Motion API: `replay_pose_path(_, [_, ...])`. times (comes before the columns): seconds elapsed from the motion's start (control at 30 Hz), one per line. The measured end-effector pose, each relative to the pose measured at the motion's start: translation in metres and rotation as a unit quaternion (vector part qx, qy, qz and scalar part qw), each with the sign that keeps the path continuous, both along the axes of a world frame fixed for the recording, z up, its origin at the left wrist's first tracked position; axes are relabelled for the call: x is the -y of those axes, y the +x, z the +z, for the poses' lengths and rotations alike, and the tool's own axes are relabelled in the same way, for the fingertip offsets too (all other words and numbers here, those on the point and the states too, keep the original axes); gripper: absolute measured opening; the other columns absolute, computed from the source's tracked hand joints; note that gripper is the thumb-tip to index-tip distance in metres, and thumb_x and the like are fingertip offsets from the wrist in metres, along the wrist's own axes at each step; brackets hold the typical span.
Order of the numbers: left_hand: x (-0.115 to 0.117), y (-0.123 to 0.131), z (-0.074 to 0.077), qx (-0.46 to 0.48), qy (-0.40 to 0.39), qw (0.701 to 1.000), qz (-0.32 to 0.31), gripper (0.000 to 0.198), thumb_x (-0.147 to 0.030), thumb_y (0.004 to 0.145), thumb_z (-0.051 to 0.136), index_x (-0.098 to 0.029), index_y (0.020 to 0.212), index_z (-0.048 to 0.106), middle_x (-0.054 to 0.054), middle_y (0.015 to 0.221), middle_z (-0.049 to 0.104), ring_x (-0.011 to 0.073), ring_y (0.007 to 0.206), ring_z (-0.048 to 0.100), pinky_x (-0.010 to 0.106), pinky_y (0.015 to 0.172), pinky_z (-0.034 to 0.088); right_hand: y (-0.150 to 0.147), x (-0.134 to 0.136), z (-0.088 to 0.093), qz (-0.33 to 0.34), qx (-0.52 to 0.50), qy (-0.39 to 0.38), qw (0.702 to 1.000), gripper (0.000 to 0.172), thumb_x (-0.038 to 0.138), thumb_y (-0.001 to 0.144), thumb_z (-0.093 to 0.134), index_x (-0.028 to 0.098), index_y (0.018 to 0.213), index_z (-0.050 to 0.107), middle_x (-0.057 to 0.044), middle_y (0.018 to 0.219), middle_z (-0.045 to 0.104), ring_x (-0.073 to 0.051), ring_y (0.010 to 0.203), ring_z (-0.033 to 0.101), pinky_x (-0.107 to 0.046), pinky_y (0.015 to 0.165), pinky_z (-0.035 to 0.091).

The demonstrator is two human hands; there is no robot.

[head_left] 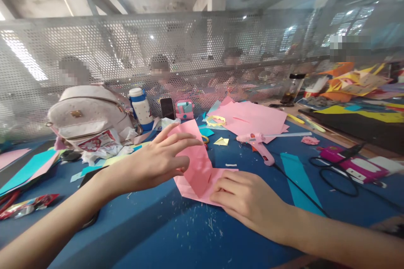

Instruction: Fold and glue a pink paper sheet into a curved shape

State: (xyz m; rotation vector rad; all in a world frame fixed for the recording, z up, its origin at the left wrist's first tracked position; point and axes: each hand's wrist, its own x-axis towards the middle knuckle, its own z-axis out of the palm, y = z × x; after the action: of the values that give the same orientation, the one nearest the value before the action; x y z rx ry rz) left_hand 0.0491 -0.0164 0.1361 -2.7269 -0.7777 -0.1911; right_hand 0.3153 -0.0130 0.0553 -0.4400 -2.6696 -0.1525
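Observation:
A folded sheet of pink paper (196, 172) lies on the blue table in front of me, one flap standing up from it. My left hand (166, 155) reaches over the paper's left side with its fingers stretched and apart; whether a fingertip touches the flap I cannot tell. At the paper's right end, my right hand (244, 195) has its fingers curled together and pressed onto the edge, holding it against the table. Just beyond the paper are a small yellow paper piece (221, 141) and yellow-handled scissors (205, 139), partly hidden by the flap.
Right of the paper rest a pink glue gun (257, 145) with a cord, a blue paper strip (298, 180) and a magenta power strip (353, 164). Behind are pink sheets (249, 117), a phone (167, 108), a bottle (141, 109) and a backpack (85, 109), before a perforated metal screen (176, 38).

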Motion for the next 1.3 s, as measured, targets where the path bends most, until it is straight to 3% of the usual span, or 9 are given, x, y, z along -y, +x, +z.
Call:
replay_pose_path(0.47, [0.006,-0.003,-0.001,0.045,0.051,0.997,0.026,0.019,-0.019,0.099,0.047,-0.018,0.087,0.061,0.008,0.145,0.05,0.0252,0.137,0.041,0.059,0.12,0.006,0.001,-0.015,0.003,0.033,-0.077,0.045,0.995,0.019,0.011,0.096,0.05,0.018,0.095,0.068,-0.001,0.09,0.071,-0.015,0.085,0.06,-0.029,0.072,0.047])
replay_pose_path(0.57, [0.011,0.001,-0.01,0.084,0.074,0.993,0.023,0.013,-0.026,0.099,0.051,-0.02,0.104,0.063,0.005,0.14,0.056,0.022,0.132,0.047,0.056,0.121,0.002,0.003,-0.024,0.011,0.043,-0.085,0.051,0.994,0.02,0.012,0.097,0.049,0.018,0.097,0.068,-0.003,0.092,0.072,-0.015,0.089,0.06,-0.03,0.076,0.047])
replay_pose_path(0.67, [0.013,0.007,-0.027,0.086,0.05,0.995,0.008,0.025,-0.033,0.097,0.056,-0.021,0.119,0.059,0.004,0.128,0.064,0.0199,0.124,0.054,0.054,0.122,-0.001,0.005,-0.031,0.014,0.048,-0.081,0.043,0.995,0.02,0.013,0.097,0.05,0.019,0.1,0.069,-0.003,0.094,0.072,-0.015,0.09,0.06,-0.03,0.077,0.047])
replay_pose_path(0.77, [0.009,0.012,-0.04,0.073,0.031,0.997,0.01,0.013,-0.027,0.098,0.053,-0.02,0.102,0.064,0.0,0.101,0.071,0.018,0.11,0.061,0.056,0.121,0.0,0.005,-0.032,0.011,0.057,-0.072,0.031,0.995,0.02,0.013,0.096,0.05,0.02,0.1,0.069,-0.003,0.096,0.071,-0.014,0.091,0.059,-0.03,0.078,0.047])
replay_pose_path(0.9, [0.002,0.014,-0.044,0.072,-0.009,0.997,0.008,0.022,-0.026,0.099,0.051,-0.02,0.082,0.063,-0.003,0.08,0.066,0.0145,0.09,0.063,0.055,0.121,0.002,0.012,-0.025,0.01,0.06,-0.059,0.027,0.996,0.018,0.018,0.096,0.053,0.019,0.108,0.067,-0.003,0.1,0.071,-0.015,0.1,0.059,-0.032,0.088,0.046])
replay_pose_path(1.0, [0.002,0.016,-0.042,0.048,-0.021,0.999,-0.01,0.02,-0.017,0.098,0.05,-0.021,0.084,0.065,-0.004,0.075,0.064,0.014,0.082,0.059,0.054,0.12,0.005,0.032,-0.019,0.013,-0.011,-0.067,-0.02,0.997,0.021,0.029,0.095,0.057,0.021,0.112,0.066,-0.005,0.107,0.07,-0.018,0.103,0.061,-0.035,0.092,0.047])
replay_pose_path(1.07, [0.004,0.019,-0.044,0.027,-0.015,0.999,-0.03,0.022,-0.011,0.096,0.049,-0.021,0.084,0.065,-0.004,0.072,0.062,0.0143,0.079,0.057,0.055,0.12,0.006,0.054,-0.021,0.011,-0.115,-0.09,-0.053,0.988,0.019,0.033,0.095,0.054,0.024,0.105,0.068,-0.004,0.107,0.07,-0.02,0.101,0.063,-0.038,0.093,0.047])
replay_pose_path(1.17, [0.005,0.026,-0.052,-0.002,0.017,0.998,-0.06,0.024,-0.007,0.093,0.049,-0.02,0.08,0.064,-0.003,0.07,0.059,0.0152,0.076,0.054,0.057,0.12,0.007,0.091,-0.031,0.003,-0.274,-0.111,-0.094,0.951,0.026,0.043,0.096,0.049,0.025,0.088,0.067,-0.004,0.098,0.07,-0.024,0.094,0.066,-0.036,0.08,0.051])
replay_pose_path(1.3, [0.004,0.035,-0.062,-0.027,0.061,0.994,-0.091,0.024,-0.008,0.09,0.054,-0.02,0.072,0.061,-0.003,0.068,0.055,0.0161,0.076,0.053,0.061,0.119,0.006,0.13,-0.053,-0.016,-0.386,-0.068,-0.148,0.908,0.033,0.053,0.093,0.05,0.024,0.103,0.064,-0.008,0.112,0.067,-0.027,0.091,0.067,-0.036,0.075,0.051])
